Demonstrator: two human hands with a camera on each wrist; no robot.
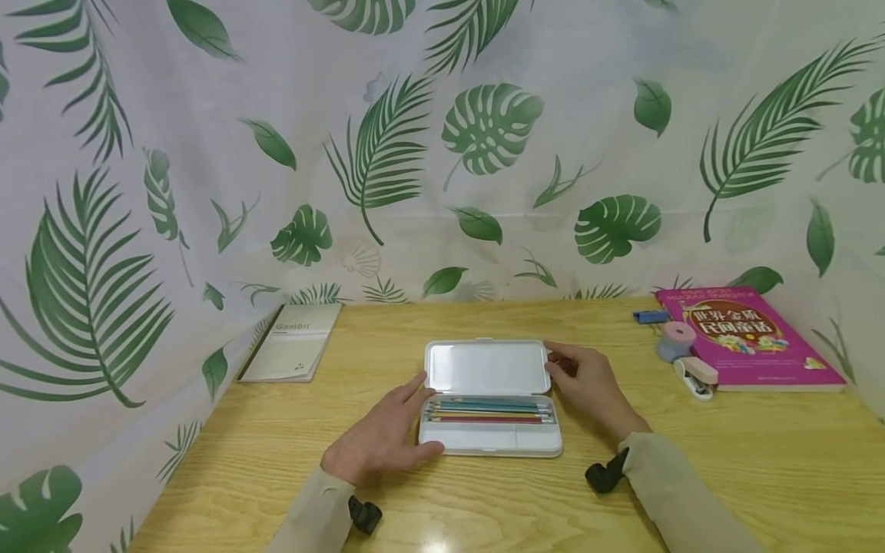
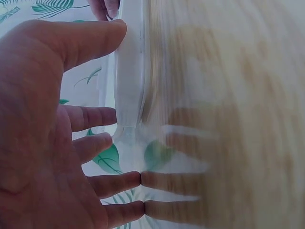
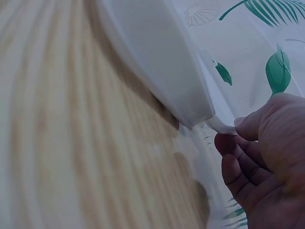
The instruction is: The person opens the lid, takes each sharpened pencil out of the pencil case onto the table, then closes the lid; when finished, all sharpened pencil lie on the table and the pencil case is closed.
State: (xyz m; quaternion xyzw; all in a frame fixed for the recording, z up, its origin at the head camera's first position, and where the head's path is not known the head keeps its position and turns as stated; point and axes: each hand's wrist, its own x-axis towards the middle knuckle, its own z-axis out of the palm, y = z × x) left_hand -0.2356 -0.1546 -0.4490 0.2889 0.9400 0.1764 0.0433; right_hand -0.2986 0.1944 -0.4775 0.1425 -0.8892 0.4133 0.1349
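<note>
A white pencil case (image 1: pixel 539 438) lies unfolded on the table, its lid (image 1: pixel 487 369) swung back to the far side. Several pencils (image 1: pixel 491 419), blue-green, yellow and red, lie lengthwise in the rear of its tray. My left hand (image 1: pixel 380 438) is at the case's left end with fingers extended. In the left wrist view, that hand's thumb (image 2: pixel 95 40) rests at the near edge of the case. My right hand (image 1: pixel 591 384) holds the lid's right edge; the right wrist view shows thumb (image 3: pixel 250 126) and forefinger pinching it.
A pale notebook (image 1: pixel 290 346) lies at the back left. At the right are a pink book (image 1: pixel 760 338), a white-and-pink stapler (image 1: pixel 697 375), a small pink-and-grey roll (image 1: pixel 675 342) and a blue clip (image 1: pixel 651 316). A leaf-patterned curtain (image 1: pixel 484 253) hangs behind the table (image 1: pixel 498 507).
</note>
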